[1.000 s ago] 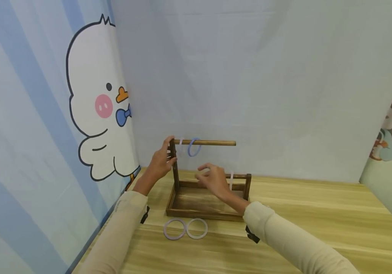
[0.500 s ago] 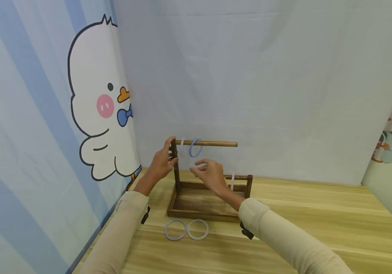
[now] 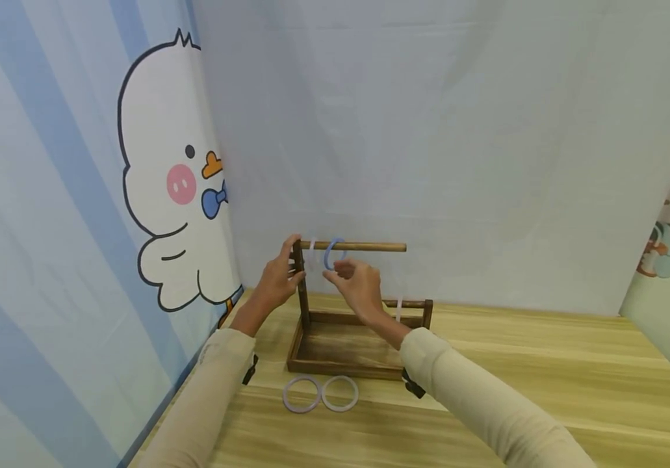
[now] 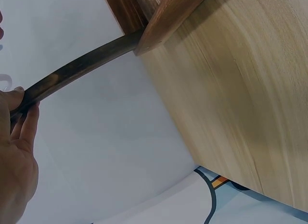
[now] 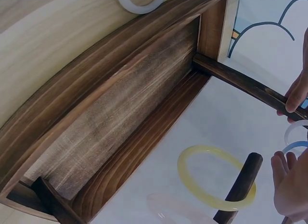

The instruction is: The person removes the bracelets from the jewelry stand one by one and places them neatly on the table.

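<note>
My left hand (image 3: 278, 281) grips the top of the tall post (image 4: 72, 72) of a dark wooden rack (image 3: 340, 368). A blue bangle (image 3: 329, 252) hangs on the upper bar (image 3: 375, 247), with a pale translucent bangle (image 3: 312, 253) to its left, near the post. My right hand (image 3: 360, 289) is at the lower edge of the blue bangle, thumb and fingers slightly apart. In the right wrist view its fingertips reach right beside the blue bangle (image 5: 296, 145). A yellow bangle (image 5: 185, 173) and a pale pink one (image 5: 163, 205) are on the lower bar (image 5: 250, 168).
On the wooden table (image 3: 516, 377), in front of the rack's tray, a lilac bangle (image 3: 285, 402) and a whitish bangle (image 3: 340, 410) lie side by side. A grey-white curtain (image 3: 457, 162) stands behind the rack. At the left is a printed cloth (image 3: 36, 195).
My right hand has moved left and up from beside the lower bar to the blue bangle's lower edge. The left hand keeps its grip on the post.
</note>
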Motion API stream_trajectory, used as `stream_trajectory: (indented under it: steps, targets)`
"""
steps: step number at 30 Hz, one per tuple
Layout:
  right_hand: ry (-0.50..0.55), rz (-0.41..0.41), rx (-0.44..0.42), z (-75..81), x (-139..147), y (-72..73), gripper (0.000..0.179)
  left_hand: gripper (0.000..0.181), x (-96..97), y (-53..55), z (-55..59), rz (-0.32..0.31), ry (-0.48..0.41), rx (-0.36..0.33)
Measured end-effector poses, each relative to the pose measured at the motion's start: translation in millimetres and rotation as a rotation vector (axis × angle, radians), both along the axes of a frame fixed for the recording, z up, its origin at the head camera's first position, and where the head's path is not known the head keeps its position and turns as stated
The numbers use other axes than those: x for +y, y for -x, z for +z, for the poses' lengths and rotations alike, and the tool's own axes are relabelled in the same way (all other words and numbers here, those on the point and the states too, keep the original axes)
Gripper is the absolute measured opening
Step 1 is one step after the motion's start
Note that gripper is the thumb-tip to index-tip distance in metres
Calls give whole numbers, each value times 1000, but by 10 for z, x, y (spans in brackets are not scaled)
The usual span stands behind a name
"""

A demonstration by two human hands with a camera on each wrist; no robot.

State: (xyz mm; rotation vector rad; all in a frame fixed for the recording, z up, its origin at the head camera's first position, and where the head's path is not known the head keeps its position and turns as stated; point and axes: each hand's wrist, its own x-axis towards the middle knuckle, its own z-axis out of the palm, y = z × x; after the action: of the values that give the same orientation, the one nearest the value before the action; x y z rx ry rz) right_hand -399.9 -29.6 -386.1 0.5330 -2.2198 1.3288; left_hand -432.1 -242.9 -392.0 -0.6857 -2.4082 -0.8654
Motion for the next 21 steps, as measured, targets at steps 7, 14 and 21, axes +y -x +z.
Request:
stream_trajectory:
  steps: [7, 14, 21]
  targets:
    - [23, 0, 34, 39, -63, 33, 39, 85, -1, 4, 0, -2, -3, 5]
    - [37, -22, 93, 33, -130, 102, 39, 85, -6, 8, -17, 2, -7, 7]
    - [35, -69, 109, 51, -183, 138, 35, 86, -6, 15, -6, -9, -22, -1]
